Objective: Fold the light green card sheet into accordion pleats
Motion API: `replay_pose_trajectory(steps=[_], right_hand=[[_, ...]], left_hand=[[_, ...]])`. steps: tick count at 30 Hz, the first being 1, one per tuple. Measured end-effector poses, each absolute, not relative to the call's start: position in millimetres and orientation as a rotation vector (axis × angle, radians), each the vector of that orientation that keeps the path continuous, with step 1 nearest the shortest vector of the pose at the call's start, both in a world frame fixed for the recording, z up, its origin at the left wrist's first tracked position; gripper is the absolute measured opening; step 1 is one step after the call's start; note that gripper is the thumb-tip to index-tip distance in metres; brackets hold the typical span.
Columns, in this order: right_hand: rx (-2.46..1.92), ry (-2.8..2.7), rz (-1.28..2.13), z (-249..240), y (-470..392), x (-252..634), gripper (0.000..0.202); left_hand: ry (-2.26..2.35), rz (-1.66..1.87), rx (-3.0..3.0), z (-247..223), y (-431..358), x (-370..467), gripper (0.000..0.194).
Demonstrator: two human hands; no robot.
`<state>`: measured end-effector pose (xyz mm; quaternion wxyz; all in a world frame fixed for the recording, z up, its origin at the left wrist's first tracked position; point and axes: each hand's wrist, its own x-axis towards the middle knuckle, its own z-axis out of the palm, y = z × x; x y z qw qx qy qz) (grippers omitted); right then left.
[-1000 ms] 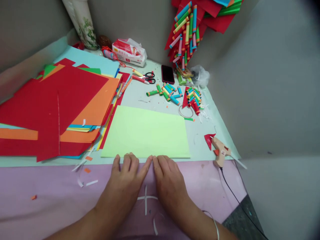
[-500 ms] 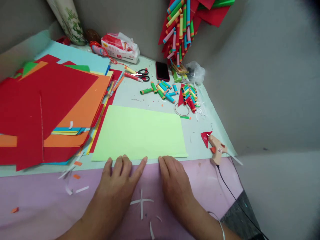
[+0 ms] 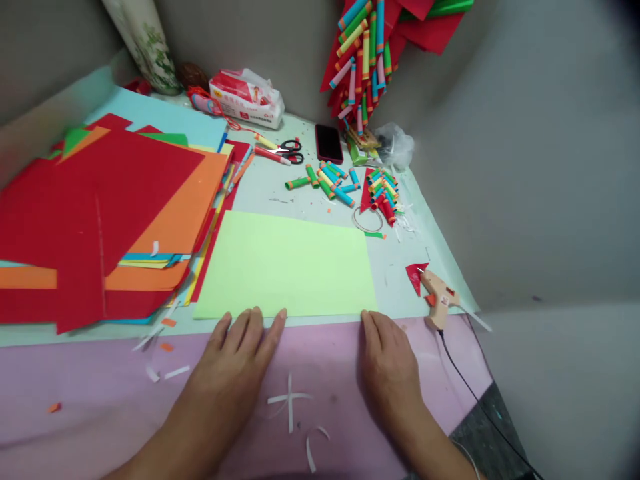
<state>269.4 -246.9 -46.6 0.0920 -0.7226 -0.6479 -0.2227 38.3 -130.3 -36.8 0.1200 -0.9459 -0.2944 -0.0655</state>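
A light green sheet of paper lies flat at the front edge of the pale table cover. The fingertips of my left hand rest on its near edge, left of the middle, with the fingers spread. My right hand touches the sheet's near right corner; its fingers lie close together and partly bent, and I cannot make out anything held in them. On the pink surface between my hands are crossed white strips.
Stacked coloured paper covers the left side. Behind the sheet lie scissors, a phone and small paper rolls. A glue gun with its cord lies at the right. A tissue pack stands at the back.
My right hand has slid right along the sheet's near edge to its corner. My left hand stays near the left part of the edge. The whole view has shifted slightly.
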Motion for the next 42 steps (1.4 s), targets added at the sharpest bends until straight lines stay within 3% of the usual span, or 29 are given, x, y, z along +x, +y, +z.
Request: replay_pose_trajectory(steps=[18,24,27,33,36,38,42], right_hand=[[-2.181,-2.031,-0.693,-49,-250,267,0.034],[-2.203,-2.038,-0.697,-50,-250,266,0.034],[-2.229,-2.024,-0.701,-51,-250,263,0.035],[-2.233,-2.013,-0.687,-51,-250,264,0.034],[-2.214,-2.019,-0.667,-49,-248,265,0.034],[-2.235,-2.013,-0.666,-47,-247,266,0.030],[-2.324,-1.987,-0.615,-43,-244,265,0.025]], left_hand=[[-0.968,-0.182,-2.559,-32,-122,-23,0.049],[-1.048,-0.267,-2.754,-15,-125,-26,0.048],[-0.924,-0.442,-2.922,-8,-131,-8,0.055],[-0.777,-0.420,-3.086,-17,-125,3,0.053],[-0.969,-0.855,-2.921,-2,-122,-20,0.031],[-1.064,-1.022,-3.055,14,-128,-33,0.027],[-0.993,-0.709,-3.393,31,-159,-42,0.035]])
